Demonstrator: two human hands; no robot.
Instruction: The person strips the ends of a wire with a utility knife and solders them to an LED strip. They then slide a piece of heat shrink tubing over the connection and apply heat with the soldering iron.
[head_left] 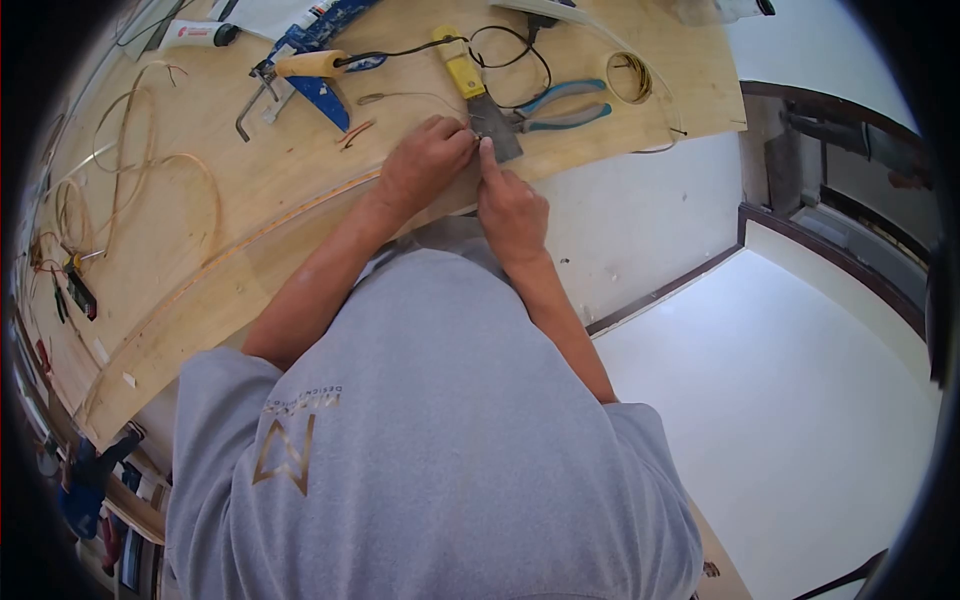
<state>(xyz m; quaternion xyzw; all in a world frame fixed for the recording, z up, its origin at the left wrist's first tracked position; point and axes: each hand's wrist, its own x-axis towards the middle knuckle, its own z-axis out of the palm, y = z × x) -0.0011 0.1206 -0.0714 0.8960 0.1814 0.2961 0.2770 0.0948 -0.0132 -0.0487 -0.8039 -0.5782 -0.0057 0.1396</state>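
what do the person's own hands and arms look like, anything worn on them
Both the left hand and right hand are bare, without gloves. No watch or band shows on either wrist; rings are too small to tell. The forearms are uncovered below loose, short grey sleeves.

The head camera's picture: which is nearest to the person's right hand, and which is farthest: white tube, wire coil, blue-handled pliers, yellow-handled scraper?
Nearest the right hand:
1. Scraper, blade right by the fingertips
2. Pliers, just beyond, to the right
3. Wire coil, farther right
4. White tube, far left
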